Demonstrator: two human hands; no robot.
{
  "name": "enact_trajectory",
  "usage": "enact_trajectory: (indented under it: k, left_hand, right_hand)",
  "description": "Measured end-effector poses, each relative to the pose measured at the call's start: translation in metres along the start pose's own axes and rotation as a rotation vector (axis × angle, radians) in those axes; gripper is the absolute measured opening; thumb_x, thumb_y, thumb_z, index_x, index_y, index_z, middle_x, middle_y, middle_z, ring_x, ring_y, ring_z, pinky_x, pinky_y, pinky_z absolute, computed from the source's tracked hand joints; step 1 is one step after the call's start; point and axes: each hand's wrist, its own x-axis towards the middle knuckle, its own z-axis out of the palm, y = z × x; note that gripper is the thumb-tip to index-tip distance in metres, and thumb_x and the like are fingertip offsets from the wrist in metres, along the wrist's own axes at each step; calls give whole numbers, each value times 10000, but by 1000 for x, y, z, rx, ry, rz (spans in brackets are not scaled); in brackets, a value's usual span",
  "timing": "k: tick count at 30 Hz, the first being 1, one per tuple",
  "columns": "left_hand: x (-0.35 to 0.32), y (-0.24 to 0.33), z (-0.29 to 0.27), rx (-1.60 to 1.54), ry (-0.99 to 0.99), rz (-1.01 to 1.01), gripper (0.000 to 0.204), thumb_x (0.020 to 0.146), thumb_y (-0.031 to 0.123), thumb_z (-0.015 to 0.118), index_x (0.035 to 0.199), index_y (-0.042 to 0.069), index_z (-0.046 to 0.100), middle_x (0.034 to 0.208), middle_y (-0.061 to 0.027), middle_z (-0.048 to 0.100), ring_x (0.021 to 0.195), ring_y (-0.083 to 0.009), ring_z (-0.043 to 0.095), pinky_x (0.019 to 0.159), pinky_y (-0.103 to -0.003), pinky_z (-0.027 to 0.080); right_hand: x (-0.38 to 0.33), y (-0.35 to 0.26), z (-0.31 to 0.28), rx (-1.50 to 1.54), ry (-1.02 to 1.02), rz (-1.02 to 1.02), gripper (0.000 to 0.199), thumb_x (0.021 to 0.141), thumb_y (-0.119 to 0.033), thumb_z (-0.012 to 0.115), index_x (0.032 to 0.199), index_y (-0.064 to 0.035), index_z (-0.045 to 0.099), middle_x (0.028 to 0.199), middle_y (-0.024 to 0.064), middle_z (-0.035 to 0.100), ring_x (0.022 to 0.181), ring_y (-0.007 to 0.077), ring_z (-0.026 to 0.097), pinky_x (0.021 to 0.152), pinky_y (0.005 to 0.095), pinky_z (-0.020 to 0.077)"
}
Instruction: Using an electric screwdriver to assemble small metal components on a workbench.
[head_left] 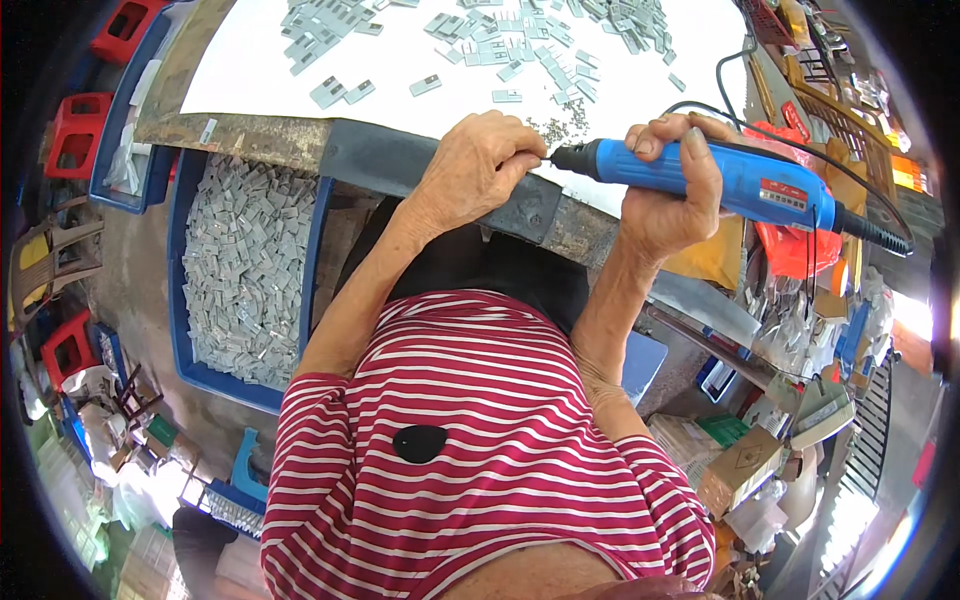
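A blue electric screwdriver (745, 190) lies almost level in my right hand (675, 190), its black nose toward the left and its cord trailing off to the right. My left hand (480, 170) is closed in a pinch right at the driver's tip. Whatever its fingers hold is hidden behind them. Just beyond the driver's nose, a cluster of tiny dark screws (565, 125) is scattered on the white work surface (270, 75). Farther back lie many small grey metal plates (505, 45), some loose and some in groups.
A dark padded strip (375, 155) covers the table's near edge. Below it on the left, a blue crate (180, 300) is full of grey metal pieces (245, 265). Red stools (78, 135) stand at far left. Cardboard boxes (745, 465) and bags crowd the right. A black cable (722, 85) runs across the right side.
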Motion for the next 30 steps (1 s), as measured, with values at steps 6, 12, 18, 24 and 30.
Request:
enact_trajectory:
  k: [6, 12, 18, 24, 30]
  left_hand:
    - [0, 0, 0, -18, 16, 6, 106, 744, 57, 615, 843, 17, 615, 776, -81, 605, 738, -231, 562, 694, -325, 436]
    - [-1, 0, -1, -32, 21, -3, 103, 746, 53, 608, 842, 18, 612, 773, -82, 603, 738, -235, 562, 694, -328, 436]
    - [-2, 0, 0, -26, 26, 0, 98, 749, 58, 608, 839, 18, 613, 771, -82, 604, 734, -235, 561, 692, -336, 434]
    - [-1, 0, 0, -26, 12, -8, 95, 752, 61, 608, 836, 18, 615, 759, -80, 599, 725, -233, 554, 688, -333, 428]
    - [0, 0, 2, -2, 14, -3, 91, 751, 61, 610, 832, 21, 616, 735, -75, 588, 714, -231, 545, 676, -331, 420]
  right_hand:
    - [-4, 3, 5, -29, 61, 73, 263, 699, 7, 593, 938, 51, 494, 647, 165, 575, 524, 199, 541, 536, 328, 469]
    - [-3, 5, 3, -12, 93, 87, 267, 695, 15, 597, 939, 44, 492, 661, 162, 576, 523, 198, 538, 536, 338, 467]
    - [-2, 7, -5, -33, 87, 111, 235, 728, -24, 583, 944, 3, 495, 686, 152, 573, 552, 202, 523, 568, 350, 437]
    - [0, 8, -14, -37, 91, 148, 191, 769, -66, 563, 948, -37, 504, 719, 141, 585, 587, 202, 512, 609, 354, 407]
    - [2, 11, -20, 13, 111, 166, 171, 773, -75, 571, 933, -33, 526, 735, 143, 606, 587, 192, 513, 610, 359, 407]
